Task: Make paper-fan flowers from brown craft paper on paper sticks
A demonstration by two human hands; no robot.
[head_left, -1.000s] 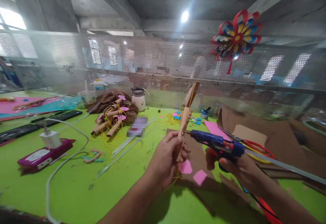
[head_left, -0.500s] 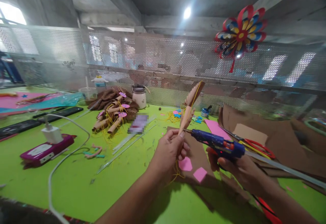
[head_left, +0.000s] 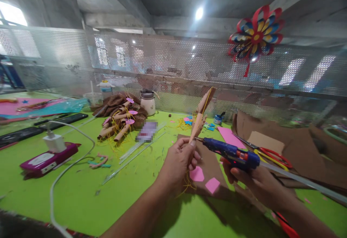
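Note:
My left hand [head_left: 184, 156] is closed around the lower end of a brown folded paper piece [head_left: 200, 117], which stands tilted upward with yellow string on it. In my right hand [head_left: 246, 178] is a blue hot glue gun [head_left: 230, 151], with a clear glue stick [head_left: 300, 178] trailing out of its back. The gun's nozzle is at my left fingertips, close against the paper; whether it touches cannot be made out. Below, pink paper pieces [head_left: 197, 173] lie on a sheet of brown paper [head_left: 210, 156].
Red-handled scissors [head_left: 273, 156] lie on brown paper at right. Rolled paper pieces with pink tags [head_left: 121, 131] are heaped at left, near a lidded jar [head_left: 148, 102]. A purple power strip [head_left: 48, 162] with a white cable [head_left: 61, 173] sits farther left. Behind stands a perforated screen [head_left: 173, 61].
Almost nothing differs. The paper piece and the glue gun have shifted very slightly, with both hands keeping their hold.

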